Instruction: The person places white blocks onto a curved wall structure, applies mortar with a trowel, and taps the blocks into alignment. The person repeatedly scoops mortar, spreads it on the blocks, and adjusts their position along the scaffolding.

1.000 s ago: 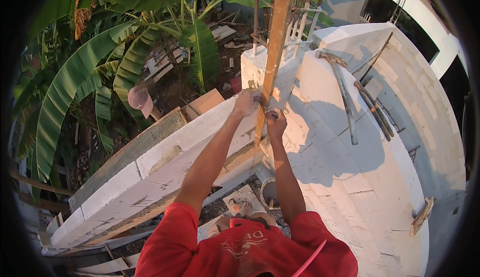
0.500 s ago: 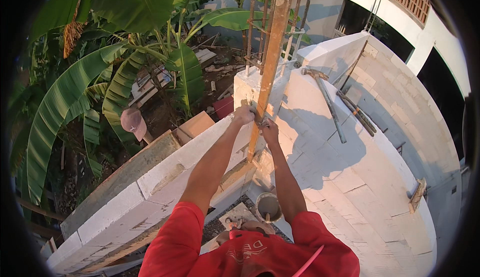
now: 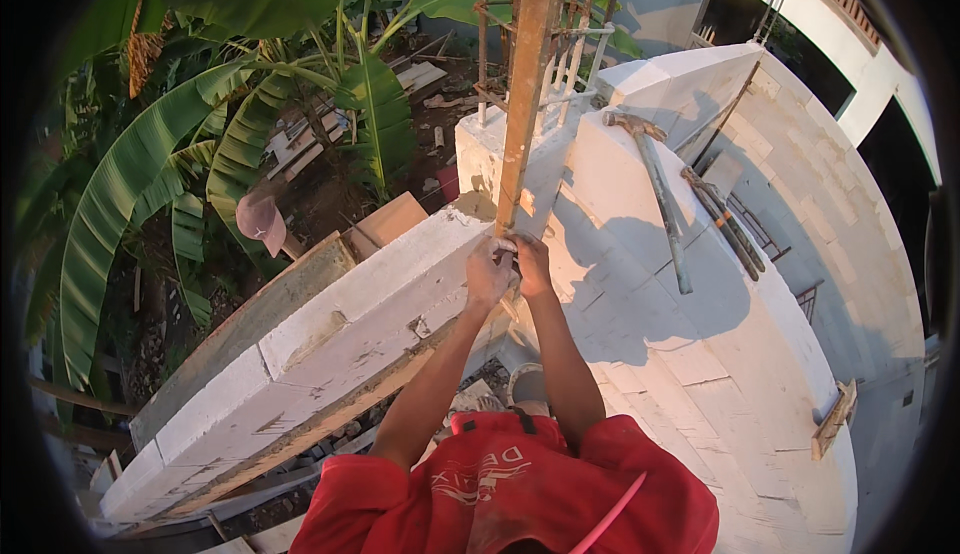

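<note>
A long, rust-stained wooden batten [image 3: 527,104] stands upright and slightly tilted against the pale concrete column [image 3: 480,159] at the wall corner. Just in front of its lower part, my left hand [image 3: 486,276] and my right hand [image 3: 534,264] meet with their fingers closed and bent. A small pale thing shows between the fingertips; its kind is too small to tell. The batten's lower end is hidden behind my hands. Below, partly covered by my red shirt, is a bucket [image 3: 526,384].
White block walls run left [image 3: 330,329] and right [image 3: 690,324] from the column. A hammer [image 3: 655,199] and dark bar-like tools [image 3: 722,219] lie on the right wall's top. Rebar [image 3: 483,39] rises from the column. A pink cap [image 3: 261,220] sits on a post beside banana plants [image 3: 375,124].
My left hand has come down the batten, nearer to me, and now touches my right hand. The view has shifted slightly, and my body covers more of the bucket.
</note>
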The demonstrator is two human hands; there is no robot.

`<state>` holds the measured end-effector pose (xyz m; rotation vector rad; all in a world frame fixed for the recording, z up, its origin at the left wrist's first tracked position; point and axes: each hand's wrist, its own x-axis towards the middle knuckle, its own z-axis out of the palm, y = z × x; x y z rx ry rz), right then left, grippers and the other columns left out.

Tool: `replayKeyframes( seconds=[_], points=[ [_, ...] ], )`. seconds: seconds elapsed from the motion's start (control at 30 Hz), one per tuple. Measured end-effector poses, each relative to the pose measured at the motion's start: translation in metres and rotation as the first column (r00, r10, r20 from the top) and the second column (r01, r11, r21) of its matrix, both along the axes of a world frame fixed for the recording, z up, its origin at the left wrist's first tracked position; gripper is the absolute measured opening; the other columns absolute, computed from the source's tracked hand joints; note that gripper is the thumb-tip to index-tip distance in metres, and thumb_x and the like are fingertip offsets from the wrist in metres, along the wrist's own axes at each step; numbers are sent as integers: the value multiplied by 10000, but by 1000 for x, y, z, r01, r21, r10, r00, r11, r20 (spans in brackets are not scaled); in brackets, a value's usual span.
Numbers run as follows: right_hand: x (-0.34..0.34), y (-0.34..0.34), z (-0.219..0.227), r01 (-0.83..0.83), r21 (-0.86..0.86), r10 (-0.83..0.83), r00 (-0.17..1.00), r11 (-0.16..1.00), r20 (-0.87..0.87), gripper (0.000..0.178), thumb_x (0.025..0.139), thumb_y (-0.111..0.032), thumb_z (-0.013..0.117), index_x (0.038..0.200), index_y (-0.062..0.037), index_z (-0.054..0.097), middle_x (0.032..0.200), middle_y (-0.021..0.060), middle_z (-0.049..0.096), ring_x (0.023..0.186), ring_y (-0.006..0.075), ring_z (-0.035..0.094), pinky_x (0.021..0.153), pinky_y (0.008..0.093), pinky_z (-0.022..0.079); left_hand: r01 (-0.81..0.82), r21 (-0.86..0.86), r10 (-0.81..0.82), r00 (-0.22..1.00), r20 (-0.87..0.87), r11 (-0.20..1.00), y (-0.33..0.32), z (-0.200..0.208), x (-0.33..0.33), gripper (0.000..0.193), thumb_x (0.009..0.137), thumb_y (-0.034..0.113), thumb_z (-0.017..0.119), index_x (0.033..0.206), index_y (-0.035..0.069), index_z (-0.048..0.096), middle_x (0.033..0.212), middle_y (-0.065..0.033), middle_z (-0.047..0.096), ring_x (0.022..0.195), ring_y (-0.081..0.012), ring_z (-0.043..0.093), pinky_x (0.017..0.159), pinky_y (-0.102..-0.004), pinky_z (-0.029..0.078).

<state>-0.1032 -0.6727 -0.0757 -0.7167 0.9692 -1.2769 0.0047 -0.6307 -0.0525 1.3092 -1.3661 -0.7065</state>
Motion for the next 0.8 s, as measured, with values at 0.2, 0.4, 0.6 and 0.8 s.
replayKeyframes(
  seconds=[0.2, 0.4, 0.6, 0.8],
  points=[
    [-46, -31, -17, -45, -116, 23, 982, 992, -186, 76, 941, -128, 682, 958, -55, 691, 797, 5, 622, 665, 120, 609, 600, 301, 562, -93, -110, 118, 962, 247, 990, 10, 13, 11, 218, 867, 81, 642, 1054, 65, 752, 1021, -174, 723, 926, -384, 706, 851, -431, 566],
    [-55, -72, -19, -107, -355, -53, 910, 929, -412, 101, 944, -36, 660, 1036, -5, 689, 790, 26, 591, 638, 107, 570, 580, 285, 515, 47, 18, -50, 907, 418, 999, -84, 7, 45, 186, 830, 99, 616, 928, 44, 764, 1005, -156, 743, 909, -336, 708, 886, -451, 543],
    [-54, -94, -9, -235, -403, -103, 744, 885, -660, 343, 951, -140, 664, 1233, 53, 634, 1026, 95, 665, 793, 153, 637, 629, 309, 553, -4, 179, -60, 936, 347, 984, -136, -2, 39, 441, 706, 142, 721, 1123, 2, 688, 1006, -223, 729, 976, -388, 708, 820, -474, 561],
    [-57, -117, -7, -270, -335, 11, 792, 903, -611, 398, 938, -146, 638, 1292, 35, 618, 1036, 91, 643, 853, 196, 616, 741, 330, 528, -45, 131, -5, 934, 357, 990, -135, -7, 33, 239, 668, 109, 748, 902, 63, 745, 877, -141, 754, 858, -314, 741, 715, -414, 576]
  ],
)
